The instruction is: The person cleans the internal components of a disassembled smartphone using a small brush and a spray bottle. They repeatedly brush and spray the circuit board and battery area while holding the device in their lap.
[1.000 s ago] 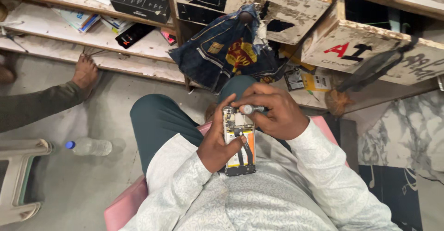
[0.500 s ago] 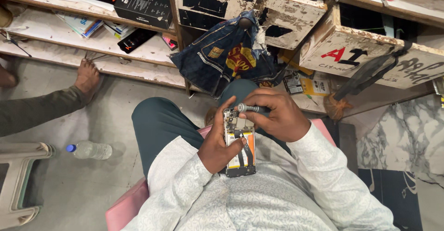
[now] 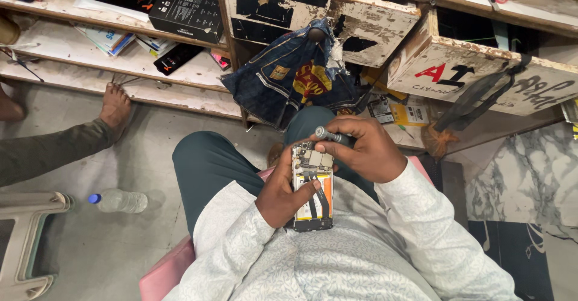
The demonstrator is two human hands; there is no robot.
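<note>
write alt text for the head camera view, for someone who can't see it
Seen from above, a seated person's left hand holds an opened phone with its back cover off while the right hand works a slim grey metal screwdriver at its top end.

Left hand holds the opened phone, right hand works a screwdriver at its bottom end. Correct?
Not quite. In the head view the right hand works the screwdriver at the top end of the opened phone, not the bottom. The left hand does hold it.

screwdriver (image 3: 329, 135) tilted slightly, hands unmoved
</note>
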